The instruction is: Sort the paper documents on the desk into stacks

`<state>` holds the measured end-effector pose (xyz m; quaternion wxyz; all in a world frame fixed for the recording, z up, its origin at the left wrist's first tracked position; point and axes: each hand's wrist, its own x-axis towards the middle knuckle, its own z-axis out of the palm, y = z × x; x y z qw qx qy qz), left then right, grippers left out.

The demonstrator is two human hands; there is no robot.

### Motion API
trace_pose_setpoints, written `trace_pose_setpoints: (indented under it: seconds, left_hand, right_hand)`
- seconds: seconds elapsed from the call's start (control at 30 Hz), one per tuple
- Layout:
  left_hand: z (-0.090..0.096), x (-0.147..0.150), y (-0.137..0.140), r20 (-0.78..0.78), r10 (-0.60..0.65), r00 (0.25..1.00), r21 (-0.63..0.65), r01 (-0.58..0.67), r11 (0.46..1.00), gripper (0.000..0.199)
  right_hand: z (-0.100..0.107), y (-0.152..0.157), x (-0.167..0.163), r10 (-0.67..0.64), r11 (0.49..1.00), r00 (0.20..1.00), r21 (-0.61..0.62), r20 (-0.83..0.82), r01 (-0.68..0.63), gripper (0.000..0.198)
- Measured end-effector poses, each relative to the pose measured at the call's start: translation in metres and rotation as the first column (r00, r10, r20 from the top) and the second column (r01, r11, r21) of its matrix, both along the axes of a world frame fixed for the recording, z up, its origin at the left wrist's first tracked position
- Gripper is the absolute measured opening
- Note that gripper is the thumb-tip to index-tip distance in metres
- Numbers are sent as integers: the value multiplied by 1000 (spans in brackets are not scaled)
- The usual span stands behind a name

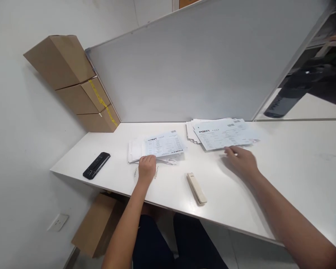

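My left hand (147, 168) is closed at the front edge of a small stack of printed paper forms (164, 144), its fingertips partly hidden. Clear plastic sticks out under these sheets at their front right. My right hand (242, 160) is pinched at the front edge of the top printed form (220, 136) on a second, fanned-out stack. That form lies at a slant over the white sheets (190, 131) below. Between my hands, nearer the desk's front edge, lies a cream-coloured stapler (196, 188), touched by neither.
A black phone (96, 165) lies on the left of the white desk (291, 179). Cardboard boxes (70, 61) are stacked in the back left corner, beside a grey partition panel (179, 74). Another cardboard box (96, 224) stands under the desk. Small scraps lie near my left hand.
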<state>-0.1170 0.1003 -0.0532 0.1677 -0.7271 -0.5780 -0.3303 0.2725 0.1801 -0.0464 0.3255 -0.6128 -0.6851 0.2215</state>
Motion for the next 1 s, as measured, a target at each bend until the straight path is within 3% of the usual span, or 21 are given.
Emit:
trace_pose_setpoints:
  seconds: [0.13, 0.27, 0.33, 0.43, 0.57, 0.73, 0.87, 1.0]
  left_hand:
    - [11, 1, -3, 223, 116, 968, 28, -125, 992, 19]
    - [11, -8, -2, 462, 330, 823, -44, -350, 936, 13]
    - [8, -12, 0, 472, 414, 778, -91, -424, 901, 11]
    - [4, -12, 4, 356, 471, 807, -137, -454, 881, 9]
    - [5, -10, 4, 315, 511, 800, -171, -482, 859, 12]
    - [8, -13, 1, 511, 450, 733, -68, -487, 871, 12]
    - [5, -17, 0, 636, 354, 686, 27, -479, 878, 13]
    - [-2, -21, 3, 820, 223, 528, 29, -428, 904, 26]
  right_hand:
    - [-9, -10, -23, 14, 989, 947, 138, 321, -62, 25]
    - [-13, -2, -25, -8, 974, 896, 207, 444, -94, 31]
    - [-12, -2, -35, 26, 964, 907, 231, 420, -135, 30]
    - [-8, 1, -73, 185, 922, 919, 263, 348, -285, 30]
    - [-8, 21, -133, 371, 854, 871, 250, 323, -457, 47]
    - [-20, 35, -153, 365, 886, 874, 169, 319, -432, 56]
    - [-21, 25, -144, 380, 852, 852, 222, 359, -474, 41]
    - [-17, 21, -125, 290, 852, 883, 320, 370, -414, 34]
